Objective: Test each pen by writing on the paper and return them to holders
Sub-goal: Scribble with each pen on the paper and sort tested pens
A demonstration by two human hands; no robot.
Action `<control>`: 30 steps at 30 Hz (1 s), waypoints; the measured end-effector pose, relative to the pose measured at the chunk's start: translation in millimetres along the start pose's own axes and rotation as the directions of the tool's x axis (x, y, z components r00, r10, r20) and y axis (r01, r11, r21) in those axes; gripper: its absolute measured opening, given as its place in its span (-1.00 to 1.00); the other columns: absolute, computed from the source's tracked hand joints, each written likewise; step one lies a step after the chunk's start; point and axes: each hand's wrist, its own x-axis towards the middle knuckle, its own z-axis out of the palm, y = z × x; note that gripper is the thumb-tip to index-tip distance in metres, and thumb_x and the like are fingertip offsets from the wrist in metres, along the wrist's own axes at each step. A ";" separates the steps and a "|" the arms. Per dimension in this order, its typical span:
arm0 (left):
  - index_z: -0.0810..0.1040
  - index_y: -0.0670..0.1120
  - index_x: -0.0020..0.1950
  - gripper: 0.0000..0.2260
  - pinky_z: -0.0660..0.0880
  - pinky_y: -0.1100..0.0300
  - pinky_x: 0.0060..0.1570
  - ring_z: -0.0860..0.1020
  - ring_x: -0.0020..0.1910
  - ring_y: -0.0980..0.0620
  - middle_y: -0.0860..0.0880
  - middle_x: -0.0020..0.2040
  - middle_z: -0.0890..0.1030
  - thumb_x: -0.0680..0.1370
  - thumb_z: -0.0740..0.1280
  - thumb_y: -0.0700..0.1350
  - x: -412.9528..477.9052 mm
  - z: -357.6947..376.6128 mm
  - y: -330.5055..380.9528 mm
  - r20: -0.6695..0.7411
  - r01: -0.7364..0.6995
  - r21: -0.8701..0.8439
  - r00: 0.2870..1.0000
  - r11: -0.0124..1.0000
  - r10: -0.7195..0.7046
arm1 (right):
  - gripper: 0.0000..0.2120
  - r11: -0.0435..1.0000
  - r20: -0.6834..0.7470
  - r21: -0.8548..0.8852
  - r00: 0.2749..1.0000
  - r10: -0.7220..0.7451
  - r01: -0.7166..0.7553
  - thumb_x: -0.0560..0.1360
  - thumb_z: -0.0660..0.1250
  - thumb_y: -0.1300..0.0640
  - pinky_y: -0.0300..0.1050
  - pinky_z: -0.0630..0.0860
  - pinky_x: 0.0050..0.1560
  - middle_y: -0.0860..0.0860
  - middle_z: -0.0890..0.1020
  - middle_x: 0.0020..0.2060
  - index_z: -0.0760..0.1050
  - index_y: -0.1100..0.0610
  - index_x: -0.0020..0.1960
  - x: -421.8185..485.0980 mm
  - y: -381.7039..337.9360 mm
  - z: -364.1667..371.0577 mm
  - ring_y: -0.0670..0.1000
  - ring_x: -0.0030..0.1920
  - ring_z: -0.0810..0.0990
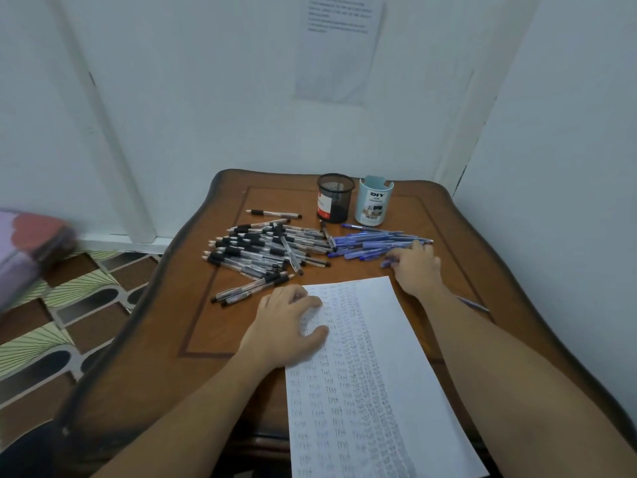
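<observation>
Seen from the head camera, the table (482, 257) is dark brown polished wood with a wavy edge and a thin inlaid line around the middle. On it lies the paper (375, 391), a white sheet turned a little slantwise and covered with short rows of handwriting. The left hand (289, 319) rests flat on the upper left corner of the sheet, with the fingers spread and only gently bent, holding nothing. Behind it is a heap of black pens (262, 250) with clear plastic barrels and black rubber grips. Just beside that heap is a smaller heap of blue pens (372, 243). The right hand (415, 267) lies palm down on the near end of the blue heap, and one blue pen sticks out from under it. I cannot tell whether the fingers grip it. At the far edge two round holders stand upright side by side: a black mesh holder (336, 198) and a smooth pale blue holder (374, 201) with a printed label. What is inside them I cannot tell.
</observation>
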 end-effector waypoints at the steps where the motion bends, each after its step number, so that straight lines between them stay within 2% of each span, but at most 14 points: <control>1: 0.43 0.20 0.36 -0.58 0.13 0.10 0.37 0.23 0.32 0.15 0.16 0.31 0.33 0.53 0.24 0.27 0.0 -0.4 0.5 0.000 0.004 0.004 1.000 1.000 -0.004 | -0.72 1.000 -0.012 -0.009 1.000 -0.007 0.007 0.69 0.15 0.01 0.09 0.30 0.38 0.11 0.42 0.38 0.51 -0.06 0.34 0.7 -0.6 -1.0 0.16 0.40 0.32; 4: 0.39 0.19 0.43 -0.54 0.06 0.04 0.45 0.17 0.45 0.07 0.11 0.44 0.27 0.55 0.24 0.26 -1.4 -2.1 2.5 0.011 0.024 0.022 1.000 0.999 -0.025 | -0.74 0.998 -0.027 -0.015 0.998 -0.063 0.062 0.67 0.19 -0.05 0.08 0.26 0.38 0.07 0.43 0.35 0.53 -0.03 0.28 -0.3 -1.5 -5.5 0.13 0.39 0.33; 6: 0.35 0.18 0.48 -0.50 0.02 0.05 0.47 0.12 0.50 0.06 0.09 0.51 0.23 0.56 0.23 0.26 -2.5 -4.2 4.3 0.029 0.037 0.027 0.999 0.999 -0.038 | -0.77 0.992 -0.070 0.023 0.990 -0.125 0.127 0.69 0.14 0.00 0.06 0.25 0.36 0.06 0.51 0.28 0.50 0.01 0.25 -3.9 -4.1 -11.9 0.10 0.35 0.41; 9: 0.33 0.18 0.49 -0.49 0.04 0.07 0.48 0.13 0.51 0.06 0.08 0.53 0.23 0.57 0.22 0.26 -3.7 -6.1 5.9 0.042 0.040 0.035 0.998 0.999 -0.041 | -0.78 0.966 -0.106 0.172 0.978 -0.179 0.195 0.71 0.10 0.06 -0.02 0.42 0.20 0.08 0.62 0.16 0.45 0.05 0.27 -14.5 -8.4 -24.5 0.10 0.19 0.56; 11: 0.32 0.18 0.50 -0.49 0.05 0.07 0.48 0.13 0.52 0.05 0.08 0.53 0.23 0.57 0.20 0.27 -4.7 -6.4 6.4 0.048 0.038 0.046 0.998 0.998 -0.040 | -0.75 0.928 -0.068 0.339 0.988 -0.140 0.155 0.71 0.11 0.03 -0.12 0.48 0.01 0.06 0.62 0.11 0.46 0.07 0.31 -25.2 -7.5 -28.9 0.04 0.06 0.58; 13: 0.31 0.18 0.51 -0.48 0.05 0.07 0.48 0.13 0.52 0.05 0.07 0.54 0.23 0.57 0.19 0.28 -4.7 -6.2 5.9 0.050 0.034 0.061 0.998 0.998 -0.037 | -0.67 0.903 -0.048 0.419 0.996 -0.079 0.092 0.69 0.12 -0.09 -0.06 0.54 -0.06 -0.03 0.63 -0.02 0.51 0.10 0.23 -34.3 -2.4 -27.1 0.00 -0.07 0.58; 15: 0.30 0.18 0.52 -0.48 0.05 0.06 0.49 0.13 0.53 0.05 0.07 0.55 0.23 0.58 0.18 0.28 -5.2 -6.6 6.7 0.054 0.036 0.067 0.998 0.997 -0.039 | -0.60 0.909 -0.036 0.415 0.999 -0.023 0.036 0.65 0.15 -0.17 0.03 0.59 -0.07 -0.03 0.62 -0.21 0.55 0.14 0.04 -43.6 6.4 -21.5 0.01 -0.19 0.59; 17: 0.30 0.17 0.52 -0.48 0.05 0.05 0.50 0.13 0.54 0.04 0.06 0.55 0.23 0.58 0.17 0.28 -5.9 -6.8 6.7 0.055 0.035 0.070 0.998 0.997 -0.039 | -0.62 0.930 -0.006 0.369 1.000 0.006 -0.003 0.66 0.15 -0.15 0.05 0.59 -0.08 0.00 0.59 -0.27 0.53 0.13 -0.06 -53.5 14.6 -16.6 0.04 -0.21 0.59; 22: 0.28 0.18 0.54 -0.47 0.05 0.04 0.50 0.12 0.55 0.03 0.06 0.57 0.21 0.58 0.15 0.29 -8.2 -7.7 7.2 0.075 0.040 0.086 0.996 0.995 -0.046 | -0.72 0.996 0.089 0.080 0.996 0.020 -0.027 0.69 0.05 -0.14 0.10 0.63 0.06 -0.01 0.62 -0.11 0.42 0.02 0.08 -76.1 26.5 -14.0 0.05 -0.07 0.62; 27: 0.28 0.17 0.53 -0.48 0.04 0.04 0.51 0.12 0.55 0.03 0.05 0.57 0.22 0.59 0.16 0.27 -9.7 -8.4 7.1 0.071 0.036 0.078 0.997 0.996 -0.042 | -0.50 0.986 0.075 0.063 0.986 0.150 -0.155 0.62 0.05 -0.34 0.40 0.48 0.25 0.08 0.63 0.20 0.48 -0.05 0.32 -85.5 29.5 -21.2 0.21 0.21 0.60; 30: 0.28 0.16 0.54 -0.47 0.04 0.06 0.51 0.12 0.55 0.04 0.05 0.58 0.22 0.59 0.16 0.27 -10.6 -8.6 6.9 0.074 0.032 0.084 0.997 0.996 -0.039 | -0.50 0.992 0.067 -0.006 0.989 0.129 -0.129 0.61 0.15 -0.30 0.14 0.53 0.19 0.08 0.63 0.23 0.47 -0.04 0.40 -88.0 36.3 -24.5 0.16 0.20 0.61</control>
